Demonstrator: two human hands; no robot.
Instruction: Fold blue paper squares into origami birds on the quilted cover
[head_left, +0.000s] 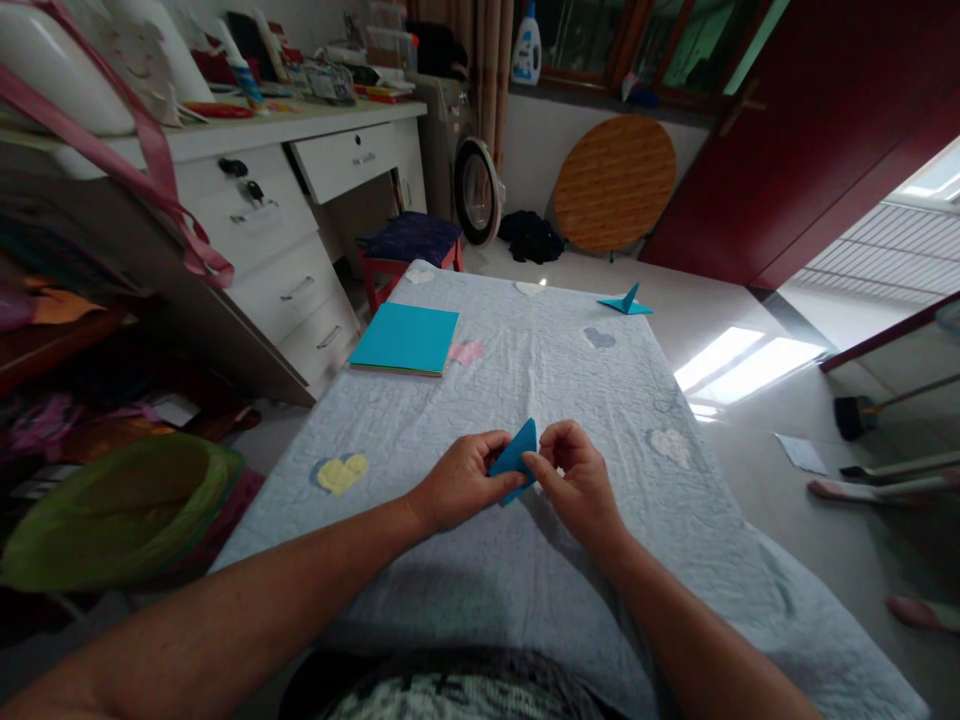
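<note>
A small piece of folded blue paper (514,455) is held up between my two hands, just over the cloth-covered table. My left hand (469,478) pinches its left side between thumb and fingers. On its right edge, the thumb of my right hand (574,475) presses against the paper, with the fingers curled behind. Farther off on the left lies a stack of square paper (406,338) with a blue sheet on top. A finished-looking folded blue paper shape (628,302) with one point sticking up rests near the far right corner.
The table wears a pale quilted cloth (540,350) with heart patches. To the left stand a white desk with drawers (277,245) and a bin with a green liner (127,510). Beyond the table are a stool (412,240), an open washing machine door (478,192) and a round wooden board (615,183).
</note>
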